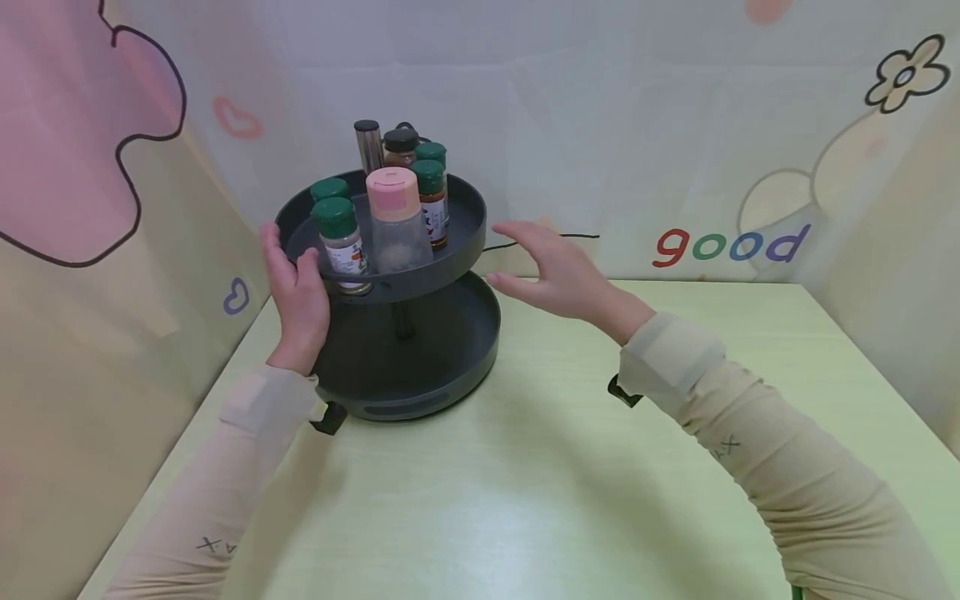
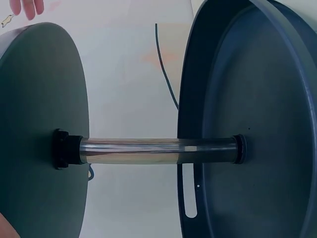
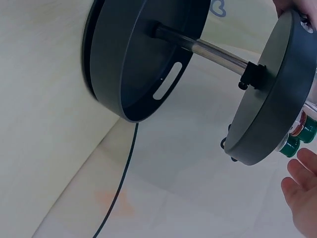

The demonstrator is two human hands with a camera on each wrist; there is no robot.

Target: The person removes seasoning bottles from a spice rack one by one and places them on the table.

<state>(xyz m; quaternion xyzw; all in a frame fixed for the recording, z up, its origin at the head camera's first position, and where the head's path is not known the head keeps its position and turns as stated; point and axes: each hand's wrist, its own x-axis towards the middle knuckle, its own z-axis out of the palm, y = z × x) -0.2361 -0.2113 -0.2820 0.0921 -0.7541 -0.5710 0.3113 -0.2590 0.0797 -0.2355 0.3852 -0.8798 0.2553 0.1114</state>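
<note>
My left hand point(image 1: 298, 300) rests against the left rim of the upper tray point(image 1: 450, 268) of a dark two-tier turntable rack, fingers straight along its outside. My right hand point(image 1: 562, 271) hovers just off the tray's right side, fingers spread and holding nothing. On the upper tray stand a pink-capped clear bottle point(image 1: 397, 233), several green-lidded spice jars point(image 1: 347, 250), a black-lidded jar point(image 1: 401, 148) and a slim metallic cylinder point(image 1: 368, 148). The lower tray point(image 1: 420, 404) holds nothing that shows. A shiny post point(image 2: 133, 150) joins the tiers in the left wrist view.
The rack stands at the back left of a pale green table point(image 1: 525, 500). Behind it hangs a printed cloth backdrop point(image 1: 600, 125). A thin dark cord point(image 3: 119, 188) runs behind the rack in the right wrist view. An oblong handle slot point(image 3: 167, 81) pierces the lower tray's wall.
</note>
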